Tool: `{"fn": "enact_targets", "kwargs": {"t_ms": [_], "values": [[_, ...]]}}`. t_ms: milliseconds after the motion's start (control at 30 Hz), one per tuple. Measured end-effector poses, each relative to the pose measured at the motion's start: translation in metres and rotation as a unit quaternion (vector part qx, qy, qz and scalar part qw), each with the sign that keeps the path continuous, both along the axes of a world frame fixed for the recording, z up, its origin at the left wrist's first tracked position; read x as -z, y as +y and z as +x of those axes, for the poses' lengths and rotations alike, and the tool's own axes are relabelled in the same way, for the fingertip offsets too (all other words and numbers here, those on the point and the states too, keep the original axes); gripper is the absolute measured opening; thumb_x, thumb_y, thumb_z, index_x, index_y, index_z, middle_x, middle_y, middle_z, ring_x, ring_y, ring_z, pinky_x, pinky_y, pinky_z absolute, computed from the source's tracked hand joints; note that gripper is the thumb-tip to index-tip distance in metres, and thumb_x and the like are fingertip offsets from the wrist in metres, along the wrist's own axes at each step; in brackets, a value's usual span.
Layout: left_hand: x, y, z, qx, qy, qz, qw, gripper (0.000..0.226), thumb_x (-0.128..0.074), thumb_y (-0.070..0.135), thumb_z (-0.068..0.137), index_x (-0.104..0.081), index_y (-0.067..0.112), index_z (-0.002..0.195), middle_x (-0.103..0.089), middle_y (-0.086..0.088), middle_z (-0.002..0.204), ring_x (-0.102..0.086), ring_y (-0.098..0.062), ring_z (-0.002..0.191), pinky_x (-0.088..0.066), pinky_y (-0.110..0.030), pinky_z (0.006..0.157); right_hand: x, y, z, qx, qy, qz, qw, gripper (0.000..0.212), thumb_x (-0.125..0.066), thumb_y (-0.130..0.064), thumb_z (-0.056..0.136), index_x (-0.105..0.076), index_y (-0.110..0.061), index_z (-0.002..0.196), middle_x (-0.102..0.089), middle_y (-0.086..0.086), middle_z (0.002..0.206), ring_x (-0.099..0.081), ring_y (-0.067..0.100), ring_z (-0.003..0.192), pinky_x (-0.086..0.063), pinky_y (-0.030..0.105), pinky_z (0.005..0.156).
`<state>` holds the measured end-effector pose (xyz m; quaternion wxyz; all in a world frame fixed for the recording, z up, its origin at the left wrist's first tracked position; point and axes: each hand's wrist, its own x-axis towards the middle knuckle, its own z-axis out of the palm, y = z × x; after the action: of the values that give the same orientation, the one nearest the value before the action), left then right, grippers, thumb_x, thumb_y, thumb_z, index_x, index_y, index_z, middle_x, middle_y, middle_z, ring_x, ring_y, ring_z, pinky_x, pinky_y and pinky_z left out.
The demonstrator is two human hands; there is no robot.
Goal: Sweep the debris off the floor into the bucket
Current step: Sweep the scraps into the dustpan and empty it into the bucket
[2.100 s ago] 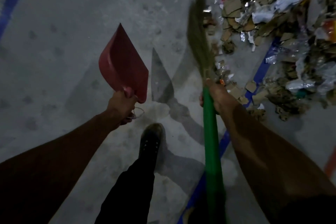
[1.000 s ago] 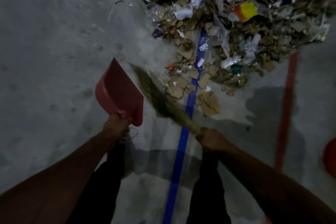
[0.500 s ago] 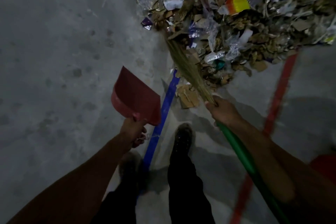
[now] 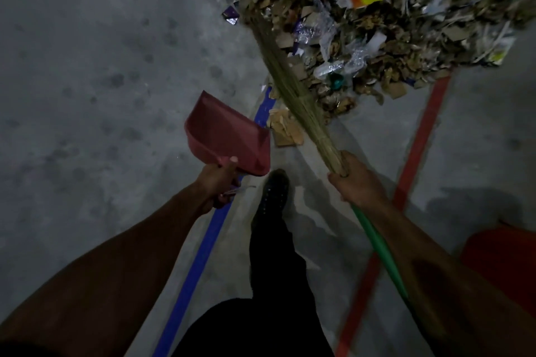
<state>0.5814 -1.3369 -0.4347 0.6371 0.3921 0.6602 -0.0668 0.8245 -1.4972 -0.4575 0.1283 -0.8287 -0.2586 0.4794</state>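
1. Left hand [image 4: 218, 182] grips the handle of the red dustpan [image 4: 229, 136], fingers curled round it, thumb on top. Forearm comes in from the lower left corner of the view. Pan is held up off the floor, open mouth pointing away from the person, tilted.
2. Right hand [image 4: 356, 180] is clamped on the broom [image 4: 293, 90] right where the straw bristles meet the green handle. Forearm comes in from the lower right; the green handle runs back along it.
3. Broom bristles slant up and left from the right hand, tips lying in the near left edge of the debris pile [image 4: 377, 17].
4. Debris pile covers the far right part of the floor [image 4: 87, 66]: torn cardboard, clear plastic wrap, white paper, a yellow and orange packet, a small teal bit near the front edge. A few cardboard scraps lie apart from it, just beside the dustpan's right side.
5. Red bucket [image 4: 504, 258] is at the right edge of the view, near the right forearm, only partly seen, dim.
6. Floor is grey concrete, stained. A blue line [image 4: 197, 264] runs from bottom centre up toward the pile; a red line [image 4: 417, 148] runs right of it.
7. One dark trouser leg and black shoe [image 4: 274, 191] stand between the two lines. Lighting is low.
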Motion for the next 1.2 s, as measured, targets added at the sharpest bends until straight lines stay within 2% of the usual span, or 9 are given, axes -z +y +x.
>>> {"fn": "enact_targets", "kwargs": {"t_ms": [67, 200, 333, 467, 600, 700, 867, 1067, 1200], "values": [[0.000, -0.021, -0.010, -0.022, -0.030, -0.021, 0.999, 0.045, -0.045, 0.041, 0.101, -0.059, 0.002, 0.082, -0.057, -0.013, 0.076, -0.045, -0.014, 0.036, -0.028, -0.011, 0.032, 0.000, -0.027, -0.006, 0.009, -0.020, -0.016, 1.000, 0.035, -0.056, -0.044, 0.084, -0.047, -0.034, 0.115, -0.063, 0.002, 0.103, -0.065, 0.032, 0.085, -0.056, 0.046, 0.079], [0.012, -0.066, -0.026, -0.072, -0.051, -0.129, 0.988, 0.031, -0.050, 0.036, 0.099, -0.058, 0.011, 0.082, -0.058, -0.002, 0.071, -0.050, -0.013, 0.053, -0.042, -0.016, 0.038, -0.005, -0.076, -0.017, 0.025, -0.035, -0.028, 0.999, 0.035, -0.058, -0.041, 0.084, -0.053, -0.024, 0.115, -0.065, 0.009, 0.105, -0.065, 0.033, 0.088, -0.056, 0.048, 0.080], [0.041, -0.107, -0.029, -0.102, -0.019, -0.186, 0.977, 0.026, -0.060, 0.022, 0.095, -0.053, 0.011, 0.073, -0.058, 0.001, 0.050, -0.051, -0.010, 0.038, -0.039, -0.014, 0.036, 0.000, -0.108, -0.021, 0.040, -0.035, -0.005, 0.999, 0.034, -0.059, -0.040, 0.086, -0.050, -0.026, 0.116, -0.064, 0.007, 0.104, -0.065, 0.033, 0.088, -0.056, 0.052, 0.077], [0.079, -0.135, -0.022, -0.018, 0.044, -0.131, 0.990, 0.024, -0.065, 0.011, 0.088, -0.051, 0.011, 0.069, -0.046, -0.005, 0.061, -0.038, -0.016, 0.050, -0.031, -0.019, 0.045, 0.026, -0.123, -0.025, 0.033, -0.033, -0.001, 0.999, 0.029, -0.058, -0.042, 0.085, -0.046, -0.032, 0.110, -0.062, 0.003, 0.101, -0.064, 0.027, 0.082, -0.057, 0.043, 0.069], [0.110, -0.151, -0.020, 0.020, 0.090, -0.081, 0.992, 0.015, -0.063, 0.003, 0.082, -0.054, 0.015, 0.079, -0.047, -0.007, 0.061, -0.044, -0.017, 0.053, -0.035, -0.022, 0.043, 0.049, -0.130, -0.021, 0.012, -0.098, 0.008, 0.995, 0.025, -0.056, -0.040, 0.086, -0.038, -0.034, 0.104, -0.054, -0.009, 0.081, -0.054, 0.009, 0.065, -0.037, 0.023, 0.052], [0.128, -0.152, -0.020, 0.041, 0.106, -0.048, 0.992, 0.021, -0.063, -0.001, 0.080, -0.054, 0.017, 0.081, -0.051, -0.009, 0.060, -0.046, -0.016, 0.047, -0.037, -0.019, 0.037, 0.052, -0.129, -0.006, 0.011, -0.121, 0.030, 0.992, 0.026, -0.054, -0.039, 0.087, -0.039, -0.030, 0.107, -0.058, -0.004, 0.084, -0.057, 0.017, 0.068, -0.044, 0.028, 0.058], [0.157, -0.145, -0.009, 0.097, 0.144, -0.036, 0.984, 0.027, -0.073, 0.003, 0.078, -0.051, 0.018, 0.078, -0.054, -0.010, 0.060, -0.047, -0.015, 0.042, -0.037, -0.018, 0.033, 0.067, -0.107, 0.040, 0.003, -0.141, 0.053, 0.989, 0.026, -0.056, -0.036, 0.088, -0.037, -0.035, 0.105, -0.056, -0.003, 0.086, -0.054, 0.022, 0.071, -0.033, 0.026, 0.054], [0.193, -0.129, 0.029, 0.118, 0.149, -0.037, 0.981, 0.017, -0.071, 0.011, 0.085, -0.055, 0.016, 0.081, -0.054, -0.009, 0.061, -0.048, -0.015, 0.045, -0.036, -0.019, 0.034, 0.108, -0.054, 0.103, -0.028, -0.125, 0.086, 0.988, 0.033, -0.055, -0.034, 0.093, -0.041, -0.026, 0.122, -0.050, -0.007, 0.088, -0.045, 0.010, 0.067, -0.029, 0.023, 0.053], [0.209, -0.115, 0.057, 0.149, 0.169, -0.021, 0.974, 0.016, -0.068, 0.023, 0.090, -0.058, 0.012, 0.082, -0.055, -0.007, 0.056, -0.048, -0.015, 0.042, -0.038, -0.022, 0.039, 0.128, -0.025, 0.149, -0.053, -0.113, 0.085, 0.989, 0.042, -0.055, -0.037, 0.094, -0.039, -0.024, 0.131, -0.052, -0.003, 0.098, -0.048, 0.018, 0.080, -0.035, 0.029, 0.068]]}}
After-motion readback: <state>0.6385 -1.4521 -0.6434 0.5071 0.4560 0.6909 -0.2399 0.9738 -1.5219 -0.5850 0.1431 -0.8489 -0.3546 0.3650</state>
